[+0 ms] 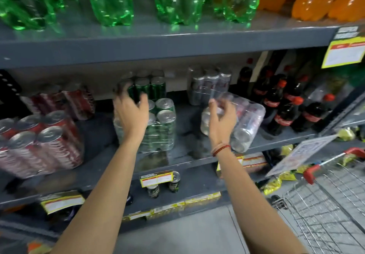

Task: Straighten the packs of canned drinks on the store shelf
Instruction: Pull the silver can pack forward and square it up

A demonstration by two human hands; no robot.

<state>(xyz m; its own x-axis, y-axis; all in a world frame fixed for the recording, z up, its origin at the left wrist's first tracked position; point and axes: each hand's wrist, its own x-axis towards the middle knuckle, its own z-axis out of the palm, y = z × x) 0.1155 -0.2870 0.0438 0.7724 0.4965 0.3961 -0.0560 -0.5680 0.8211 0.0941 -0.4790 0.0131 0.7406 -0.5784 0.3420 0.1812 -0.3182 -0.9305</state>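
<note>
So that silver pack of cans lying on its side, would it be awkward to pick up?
Probably heavy for its size: the silver pack bundles several full-looking cans. Its clear shrink-wrap looks glossy, so it may feel slippery under the right hand. Lying tilted on the shelf, it could roll if nudged.

Place: a shop, drinks aisle
Shelving: grey metal shelf (158, 44) tiers stocked with bottles above the grips
Labels: yellow price tags (156, 178) on shelf edges below the grips
Cart: wire shopping trolley (331, 200) right of the grips
</note>
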